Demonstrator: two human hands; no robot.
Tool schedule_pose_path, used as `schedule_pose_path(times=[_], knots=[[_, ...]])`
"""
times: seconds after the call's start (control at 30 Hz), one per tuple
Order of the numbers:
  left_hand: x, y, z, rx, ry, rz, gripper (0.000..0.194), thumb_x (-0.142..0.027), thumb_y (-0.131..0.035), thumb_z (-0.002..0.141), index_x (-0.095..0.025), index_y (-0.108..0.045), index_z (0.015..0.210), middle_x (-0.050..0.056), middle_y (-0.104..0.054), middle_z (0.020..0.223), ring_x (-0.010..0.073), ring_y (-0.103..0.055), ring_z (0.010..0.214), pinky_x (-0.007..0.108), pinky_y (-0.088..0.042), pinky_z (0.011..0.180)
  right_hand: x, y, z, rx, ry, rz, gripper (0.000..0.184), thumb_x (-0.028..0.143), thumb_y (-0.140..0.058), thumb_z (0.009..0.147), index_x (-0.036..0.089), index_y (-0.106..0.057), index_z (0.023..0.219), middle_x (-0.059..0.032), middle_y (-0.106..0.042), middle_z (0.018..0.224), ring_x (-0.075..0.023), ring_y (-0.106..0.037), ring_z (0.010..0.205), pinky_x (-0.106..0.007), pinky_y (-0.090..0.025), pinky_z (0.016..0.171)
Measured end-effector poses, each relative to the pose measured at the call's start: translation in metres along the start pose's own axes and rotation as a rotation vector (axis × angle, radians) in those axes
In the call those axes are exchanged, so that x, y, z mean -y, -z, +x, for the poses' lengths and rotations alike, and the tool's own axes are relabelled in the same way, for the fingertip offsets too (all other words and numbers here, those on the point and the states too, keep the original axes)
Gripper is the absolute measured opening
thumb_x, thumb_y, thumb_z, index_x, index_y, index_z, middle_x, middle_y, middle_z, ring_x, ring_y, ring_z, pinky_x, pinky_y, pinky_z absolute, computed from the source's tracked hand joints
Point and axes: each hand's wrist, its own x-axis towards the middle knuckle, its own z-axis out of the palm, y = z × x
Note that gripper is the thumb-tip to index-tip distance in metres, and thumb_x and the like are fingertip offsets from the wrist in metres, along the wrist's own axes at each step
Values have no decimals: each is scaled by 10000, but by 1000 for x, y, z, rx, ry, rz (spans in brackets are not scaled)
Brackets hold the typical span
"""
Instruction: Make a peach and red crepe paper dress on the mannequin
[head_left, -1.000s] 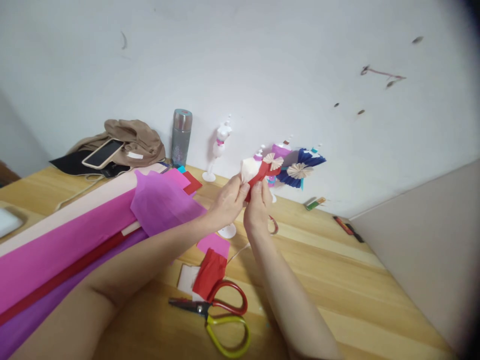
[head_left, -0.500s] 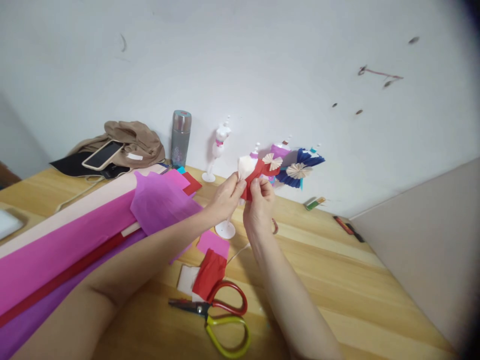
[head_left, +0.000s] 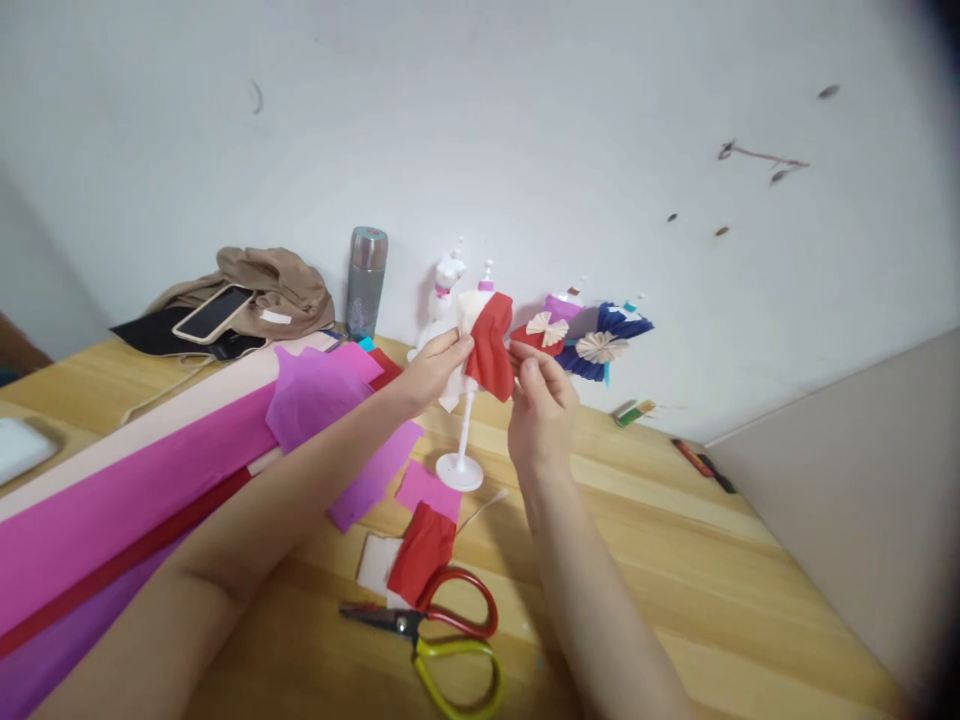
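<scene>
A small white dress form (head_left: 461, 472) stands on its round base in mid-table. A cream sheet and a red crepe paper piece (head_left: 490, 345) lie across its torso. My left hand (head_left: 436, 372) pinches the papers at their left edge, thumb on top. On the other side, my right hand (head_left: 544, 405) is closed with its fingertips at the red paper's right edge. Below lie scissors (head_left: 420, 630) with one red and one yellow handle, next to cut pieces of red paper (head_left: 422, 550), pink paper (head_left: 429, 490) and cream paper (head_left: 379, 562).
Long pink, red, purple and cream sheets (head_left: 172, 440) cover the left side. Behind stand a grey flask (head_left: 367, 285), a bare dress form (head_left: 448, 275) and blue pleated paper (head_left: 626, 320) with a cream fan bow. A phone (head_left: 214, 312) rests on brown cloth (head_left: 281, 285).
The dress form has shifted slightly left. Its red paper now shows spread flat across the torso, and my right hand has moved right, to the paper's outer edge.
</scene>
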Motion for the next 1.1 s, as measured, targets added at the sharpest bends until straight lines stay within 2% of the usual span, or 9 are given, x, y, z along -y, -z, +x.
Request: schedule_pose_path(times=[0.1, 0.23, 0.37, 0.53, 0.6, 0.77, 0.9, 1.1], knots=[[-7, -2, -2, 53, 62, -53, 499, -549, -764, 741, -118, -687, 980, 90, -733, 956, 203, -664, 888, 304, -494, 804, 5, 2, 2, -21, 100, -107, 169, 362, -763, 733, 227, -714, 823, -15, -737, 839, -192, -685, 829, -381, -532, 824], [-10, -6, -4, 33, 62, -53, 519, -568, -799, 691, -124, -687, 936, 49, -721, 857, 126, -605, 702, 263, -482, 714, 6, 5, 1, -1, 221, -282, 143, 338, -750, 753, 219, -695, 812, -4, -698, 785, -168, -642, 754, -348, -505, 763], [-9, -6, -4, 20, 30, 13, 529, -575, -798, 690, -126, -686, 947, 39, -712, 862, 133, -606, 747, 253, -467, 715, 11, 6, -2, 8, 326, -423, 140, 350, -682, 823, 214, -689, 857, -12, -687, 810, -175, -633, 780, -358, -490, 785], [-7, -5, -5, 59, -15, 107, 528, -598, -733, 760, -133, -686, 1005, 53, -704, 944, 173, -627, 885, 280, -463, 807, 21, 5, -4, 4, 415, -591, 96, 309, -685, 789, 216, -687, 813, -10, -698, 779, -185, -642, 754, -357, -502, 760], [-7, -6, -5, 77, -28, 126, 522, -595, -706, 788, -131, -682, 1027, 60, -702, 957, 190, -630, 932, 296, -460, 837, 20, 5, -2, -10, 385, -587, 75, 287, -669, 789, 216, -690, 782, -10, -705, 765, -186, -646, 751, -357, -502, 754], [-6, -7, -6, 92, -34, 142, 536, -613, -689, 795, -132, -672, 1029, 58, -696, 947, 192, -633, 925, 309, -463, 854, 10, 8, 4, -11, 206, -398, 98, 307, -680, 760, 210, -696, 766, -5, -708, 755, -177, -645, 739, -366, -505, 770], [-5, -6, -6, 95, -54, 192, 531, -614, -658, 821, -128, -672, 1037, 59, -684, 949, 197, -620, 952, 319, -457, 883, 7, 8, 6, 1, 123, -301, 79, 290, -715, 704, 217, -708, 733, 4, -708, 739, -168, -638, 727, -372, -505, 787], [-6, -7, -8, 134, -79, 312, 495, -581, -597, 881, -125, -666, 1062, 64, -675, 953, 215, -588, 1014, 341, -438, 933, 5, 7, 9, -4, 5, -182, 129, 271, -778, 608, 220, -680, 675, 32, -660, 639, -132, -571, 611, -294, -462, 618]])
